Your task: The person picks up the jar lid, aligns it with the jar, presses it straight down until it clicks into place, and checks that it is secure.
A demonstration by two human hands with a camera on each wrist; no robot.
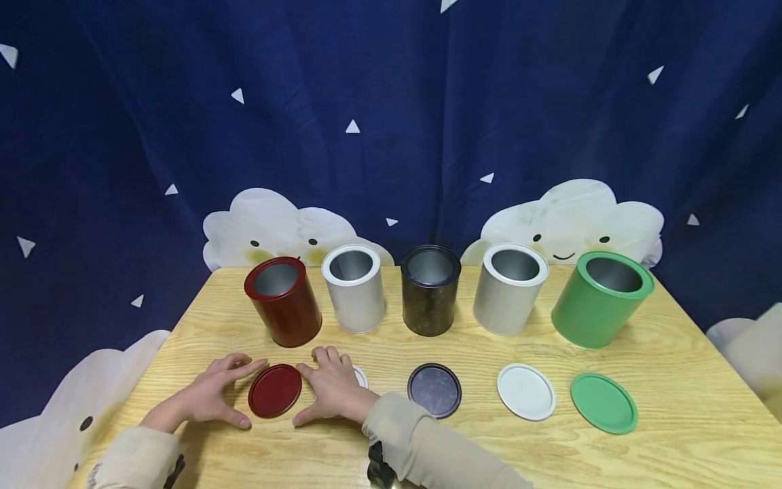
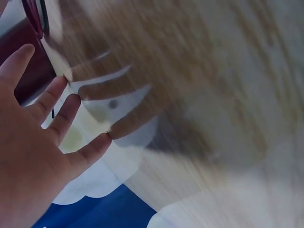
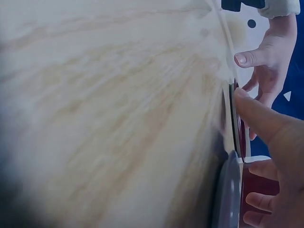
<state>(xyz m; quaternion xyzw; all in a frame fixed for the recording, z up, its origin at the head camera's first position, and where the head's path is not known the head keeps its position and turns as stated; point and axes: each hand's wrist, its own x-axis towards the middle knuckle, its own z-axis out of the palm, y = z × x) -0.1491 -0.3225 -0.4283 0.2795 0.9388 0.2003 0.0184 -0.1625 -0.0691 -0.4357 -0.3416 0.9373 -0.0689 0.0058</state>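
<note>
A dark red round lid [image 1: 275, 391] lies flat on the wooden table between the two hands. On its left is my left hand [image 1: 215, 392], thumb and fingers spread apart and fingertips down by the tabletop. My right hand [image 1: 332, 388] is on the lid's other side, its index fingertip close to the rim and its thumb set apart, nearer the front. Neither hand holds anything. Behind the right hand, a white lid [image 1: 361, 376] is mostly hidden. In the left wrist view the fingers [image 2: 64, 118] are stretched out with their tips at the wood.
Along the back stand open cans: red [image 1: 293, 316], white [image 1: 359, 302], black [image 1: 430, 302], another white [image 1: 506, 303] and green [image 1: 592, 311]. To the right lie a black lid [image 1: 434, 390], a white lid [image 1: 526, 392] and a green lid [image 1: 604, 403]. A blue curtain [image 1: 391, 81] hangs behind.
</note>
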